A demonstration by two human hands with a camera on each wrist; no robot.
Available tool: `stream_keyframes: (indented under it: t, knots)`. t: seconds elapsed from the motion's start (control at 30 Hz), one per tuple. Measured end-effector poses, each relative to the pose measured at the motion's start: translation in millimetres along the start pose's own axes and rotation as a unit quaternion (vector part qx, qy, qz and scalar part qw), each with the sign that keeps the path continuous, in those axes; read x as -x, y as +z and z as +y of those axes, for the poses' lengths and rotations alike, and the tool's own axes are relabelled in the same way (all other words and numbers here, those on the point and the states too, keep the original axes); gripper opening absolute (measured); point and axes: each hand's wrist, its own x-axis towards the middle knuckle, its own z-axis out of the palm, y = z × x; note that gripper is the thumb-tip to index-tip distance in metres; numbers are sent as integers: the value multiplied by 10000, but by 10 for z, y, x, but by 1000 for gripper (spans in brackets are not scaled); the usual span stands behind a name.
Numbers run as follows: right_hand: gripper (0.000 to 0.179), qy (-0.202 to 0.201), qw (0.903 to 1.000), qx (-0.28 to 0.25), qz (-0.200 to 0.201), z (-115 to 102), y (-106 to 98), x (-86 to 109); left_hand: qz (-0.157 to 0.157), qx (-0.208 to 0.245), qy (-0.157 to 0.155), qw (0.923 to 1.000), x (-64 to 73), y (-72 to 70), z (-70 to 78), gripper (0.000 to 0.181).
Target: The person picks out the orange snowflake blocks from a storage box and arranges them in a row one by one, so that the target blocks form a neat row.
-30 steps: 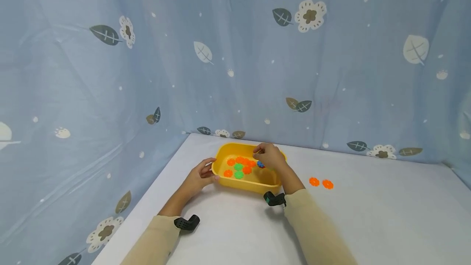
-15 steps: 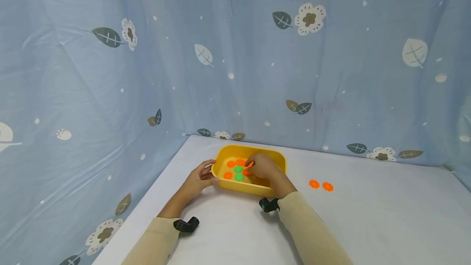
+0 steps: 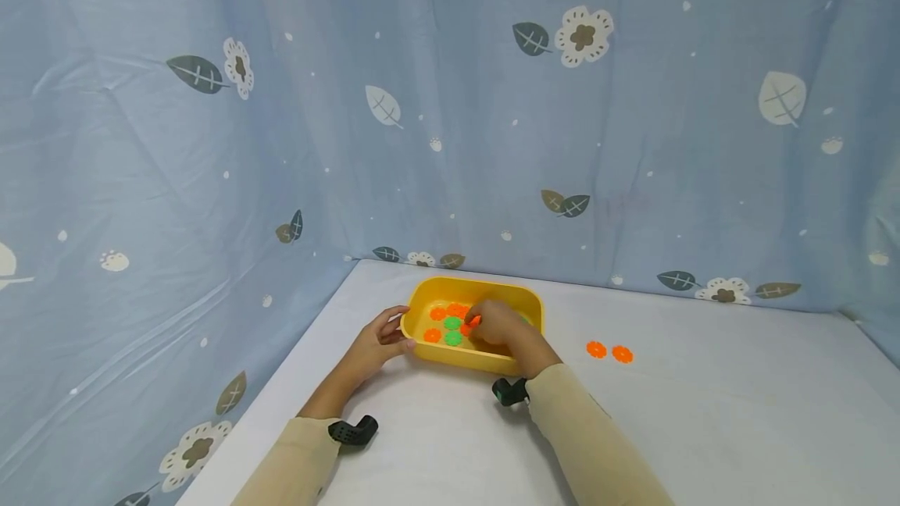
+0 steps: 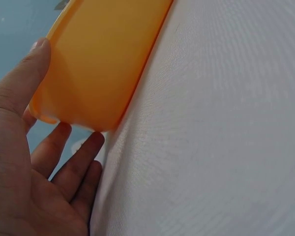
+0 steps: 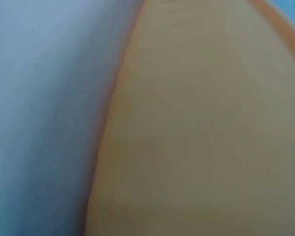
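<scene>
A yellow plastic basin point(image 3: 464, 358) holds several flower-shaped discs, among them an orange disc point(image 3: 432, 335) and a green disc point(image 3: 453, 338). My left hand point(image 3: 376, 346) grips the basin's left end; in the left wrist view its thumb lies against the long wall and its fingertips touch the end. Inside the basin, my right hand point(image 3: 499, 325) pinches an orange disc point(image 3: 475, 322) among the others. Part of another green disc point(image 3: 524, 320) shows behind that hand. The right wrist view has only the basin's outer wall point(image 5: 196, 123), so the right fingers are hidden there.
Two orange discs, a nearer-left one point(image 3: 596, 349) and another point(image 3: 622, 354), lie on the white tabletop point(image 3: 703, 412) to the right of the basin. A blue patterned curtain point(image 3: 450, 139) hangs close behind the basin and along the left side.
My right hand has moved left and down from above the basin's right half to the discs in its middle, and now pinches an orange one. The left hand stays on the basin's end.
</scene>
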Motion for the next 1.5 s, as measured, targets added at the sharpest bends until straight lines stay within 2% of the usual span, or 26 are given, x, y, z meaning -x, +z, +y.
stream_keyframes:
  t: [0.07, 0.17, 0.27, 0.57, 0.73, 0.93, 1.2, 1.33, 1.5]
  knots:
    - [11, -70, 10000, 68, -10, -3, 13, -5, 47, -24, -29, 10000, 1, -1, 0, 74]
    - [16, -104, 9999, 75, -25, -4, 29, -17, 110, -79, -104, 9999, 3, 1, 4, 74]
    - [24, 15, 10000, 18, -75, 3, 42, -21, 109, -98, -141, 9998, 1, 5, 6, 73]
    - [23, 177, 9998, 51, 80, 4, -12, 31, 53, -48, -130, 9999, -16, 27, 18, 75]
    - [25, 283, 9992, -236, 159, 31, -84, 70, 42, -10, -130, 9999, -31, 46, 17, 75]
    - [20, 110, 9979, -569, 281, 55, -175, 112, 10, -32, -112, 9999, -23, 15, -5, 74]
    - [17, 58, 9854, -1558, 689, 35, -335, 242, 33, -61, -74, 9999, -18, -43, -16, 73]
    - [20, 43, 9827, -1665, 810, 88, -378, 312, 68, -121, -142, 9998, 2, -34, 14, 71]
    - [23, 259, 9807, -1654, 1012, 191, -470, 444, 46, -126, -145, 9998, -4, -6, 28, 70]
